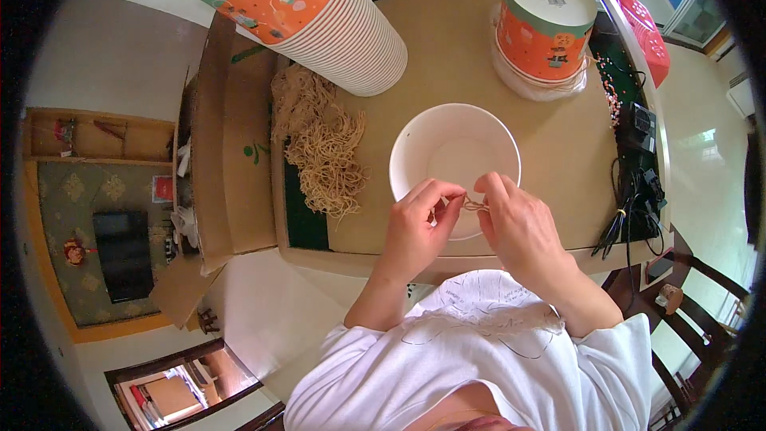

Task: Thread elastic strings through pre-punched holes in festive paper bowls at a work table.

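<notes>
Over the near rim of a white paper bucket (pixel 453 132), my two hands meet at a short piece of tan twine (pixel 474 205). My left hand (pixel 419 227) pinches it between thumb and fingertips. From the other side, the curled fingers of my right hand (pixel 523 223) grip the same twine. Whether the twine passes through the bucket's wall cannot be seen, as my hands cover that part. The bucket stands with its mouth facing up, and a small dark spot shows on its inner wall at the left. A tangled heap of tan twine (pixel 323 152) lies left of it.
A long leaning stack of nested orange-and-green paper buckets (pixel 343 32) occupies the far left. At the far right, an upside-down orange bucket (pixel 542 44) rests on a whitish bundle. Black cables (pixel 618 211) and an adapter (pixel 638 124) line the right edge. A cardboard box (pixel 243 144) flanks the table's left.
</notes>
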`<state>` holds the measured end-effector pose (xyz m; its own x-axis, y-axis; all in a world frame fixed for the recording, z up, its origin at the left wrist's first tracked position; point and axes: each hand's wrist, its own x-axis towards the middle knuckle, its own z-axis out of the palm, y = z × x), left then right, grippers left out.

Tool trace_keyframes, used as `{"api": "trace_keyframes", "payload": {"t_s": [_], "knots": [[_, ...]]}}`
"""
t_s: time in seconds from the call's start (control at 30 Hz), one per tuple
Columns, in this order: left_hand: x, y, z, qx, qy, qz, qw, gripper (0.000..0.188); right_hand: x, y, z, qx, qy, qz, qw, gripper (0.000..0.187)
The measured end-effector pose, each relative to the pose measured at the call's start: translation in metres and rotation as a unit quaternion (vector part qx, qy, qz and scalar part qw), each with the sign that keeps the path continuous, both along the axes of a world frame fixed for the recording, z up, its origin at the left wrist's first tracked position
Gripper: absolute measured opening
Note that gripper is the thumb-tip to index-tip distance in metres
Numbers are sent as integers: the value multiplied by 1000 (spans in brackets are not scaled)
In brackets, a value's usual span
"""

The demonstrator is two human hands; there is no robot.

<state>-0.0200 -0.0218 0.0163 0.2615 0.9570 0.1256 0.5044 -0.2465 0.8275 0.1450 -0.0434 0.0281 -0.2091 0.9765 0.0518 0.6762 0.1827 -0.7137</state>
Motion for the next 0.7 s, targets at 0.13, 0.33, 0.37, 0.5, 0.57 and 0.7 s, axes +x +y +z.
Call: {"api": "trace_keyframes", "payload": {"t_s": [0.13,0.33,0.37,0.5,0.57,0.7], "knots": [[-2,0,-1,1,1,-5,1000,15,5,-2,-3,-9,-11,34,999,17],[2,-1,9,-45,-13,-27,999,39,3,1,-4,-12,52,-2,999,18],[3,-1,9,-45,-12,-26,999,39,3,1,-5,-11,61,-1,998,18],[3,-1,0,11,29,-58,998,38,4,0,-4,-1,92,9,996,19],[0,1,-6,50,40,-64,996,37,6,1,-1,-4,93,11,996,20],[0,3,5,8,49,-48,998,25,8,2,-3,0,88,3,996,19]]}}
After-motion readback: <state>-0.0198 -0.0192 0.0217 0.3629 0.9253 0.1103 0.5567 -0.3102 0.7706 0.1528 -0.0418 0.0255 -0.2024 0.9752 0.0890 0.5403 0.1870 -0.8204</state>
